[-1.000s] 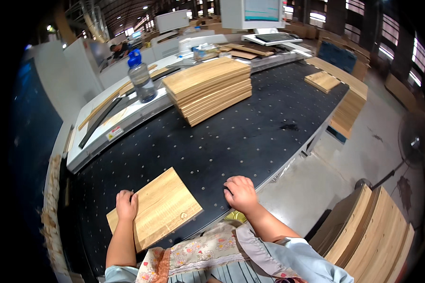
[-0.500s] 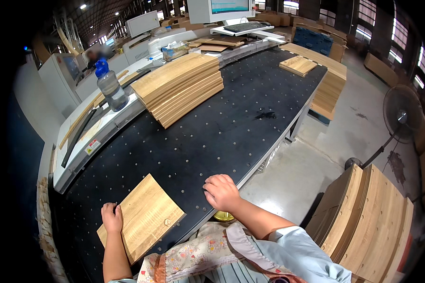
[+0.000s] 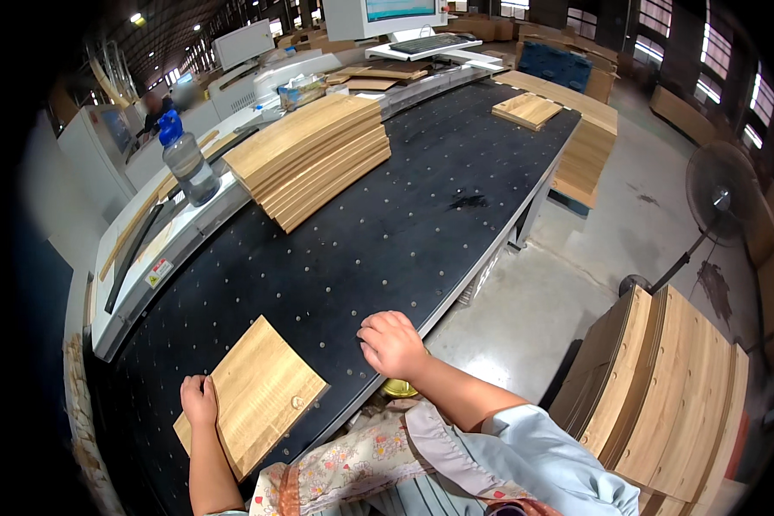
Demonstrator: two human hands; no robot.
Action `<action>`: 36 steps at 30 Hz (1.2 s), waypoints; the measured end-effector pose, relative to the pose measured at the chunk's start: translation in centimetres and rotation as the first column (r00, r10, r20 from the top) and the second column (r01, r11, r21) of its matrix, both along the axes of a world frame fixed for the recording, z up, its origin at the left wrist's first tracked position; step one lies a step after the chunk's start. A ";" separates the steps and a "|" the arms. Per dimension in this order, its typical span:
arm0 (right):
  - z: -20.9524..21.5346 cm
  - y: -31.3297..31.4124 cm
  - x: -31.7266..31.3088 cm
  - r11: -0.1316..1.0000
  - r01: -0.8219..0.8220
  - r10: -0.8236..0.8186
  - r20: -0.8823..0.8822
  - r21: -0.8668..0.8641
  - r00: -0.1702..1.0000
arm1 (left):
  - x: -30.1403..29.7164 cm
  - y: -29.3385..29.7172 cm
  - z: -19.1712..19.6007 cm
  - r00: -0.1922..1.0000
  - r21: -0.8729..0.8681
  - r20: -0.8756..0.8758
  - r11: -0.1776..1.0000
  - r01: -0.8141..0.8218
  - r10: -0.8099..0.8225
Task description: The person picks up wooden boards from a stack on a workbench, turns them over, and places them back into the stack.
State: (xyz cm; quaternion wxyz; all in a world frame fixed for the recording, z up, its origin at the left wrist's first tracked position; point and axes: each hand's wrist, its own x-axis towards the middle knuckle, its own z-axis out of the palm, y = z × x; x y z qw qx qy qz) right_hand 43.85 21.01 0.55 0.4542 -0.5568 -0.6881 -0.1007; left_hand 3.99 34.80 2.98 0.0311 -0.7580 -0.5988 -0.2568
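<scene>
Board w/ wood grain (image 3: 262, 391) lies flat nr you on bench (image 3: 365, 258), your L hand (image 3: 199, 401) holding its left edge, R hand (image 3: 393, 346) half-curled by bench rim (can't tell if empty), 1 pc. loose, others already piled: tall stack (image 3: 310, 155) mid-bench, low stack (image 3: 527, 110) far end.

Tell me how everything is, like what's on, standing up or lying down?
Single board: lying flat on the black table.
Left grip: touching the single board's left side.
Right grip: curled at the black table's edge.
Big board stack: piled flat.
Small board pile: lying flat.
Bottle: standing, blue cap on.
Computer screen: on.
Fan: upright; can't tell if spinning.
</scene>
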 end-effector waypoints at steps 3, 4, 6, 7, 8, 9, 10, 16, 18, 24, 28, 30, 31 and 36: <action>-0.1 0.1 -0.1 1.000 -0.007 0.007 -0.018 0.011 1.000 | 0.0 0.2 0.1 1.000 -0.005 0.017 1.000 0.003 -0.003; -0.2 0.0 0.1 1.000 0.000 0.001 -0.014 0.022 1.000 | 0.2 0.4 0.1 1.000 -0.004 0.021 1.000 0.015 -0.015; -0.1 0.0 0.4 1.000 0.009 -0.009 -0.007 0.016 1.000 | 0.4 0.9 0.0 0.998 0.017 0.022 0.998 0.052 -0.053; 0.0 -0.3 0.4 1.000 0.022 -0.022 -0.007 -0.008 1.000 | 0.0 1.1 -0.4 0.996 0.031 0.018 0.996 0.089 -0.089; 0.0 -0.4 0.4 0.999 0.038 -0.038 -0.007 -0.032 0.999 | -0.4 1.3 -0.8 0.991 0.044 0.015 0.991 0.129 -0.130; -0.1 -0.3 0.2 0.999 0.046 -0.046 -0.029 -0.013 0.999 | -0.7 1.4 -1.0 0.991 0.040 0.041 0.991 0.128 -0.129; -0.4 -0.1 -0.2 0.998 0.058 -0.058 -0.025 -0.005 0.998 | -1.5 1.7 -1.4 0.988 0.030 0.022 0.988 0.151 -0.152; -1.5 0.2 0.2 0.996 0.046 -0.046 -0.005 0.076 0.999 | -1.9 2.4 -2.0 0.998 -0.045 0.011 0.997 0.059 -0.058; -1.8 0.3 0.2 0.995 0.036 -0.035 -0.006 0.093 0.999 | -2.5 2.7 -2.3 0.998 -0.043 0.017 0.997 0.061 -0.060; -1.9 0.2 0.1 0.999 0.003 -0.003 -0.001 -0.041 1.000 | -3.0 3.5 -2.8 1.000 -0.023 -0.026 1.000 -0.011 0.010; -1.8 0.0 0.5 0.997 -0.035 0.037 0.037 -0.067 0.999 | -4.0 4.2 -3.5 0.999 -0.002 0.037 0.999 0.034 -0.034; -1.2 -0.5 0.9 0.996 -0.052 0.055 0.046 -0.068 0.997 | -2.6 3.3 -2.4 0.996 -0.054 0.090 0.999 0.001 0.004; -1.2 -0.4 0.7 0.994 -0.067 0.072 0.044 -0.088 0.996 | -3.4 3.3 -2.7 0.992 0.000 0.118 0.999 0.048 -0.048; -0.4 -0.4 0.6 0.997 -0.064 0.066 0.073 -0.031 0.995 | -3.0 2.5 -2.6 0.992 0.103 0.108 0.993 0.048 -0.060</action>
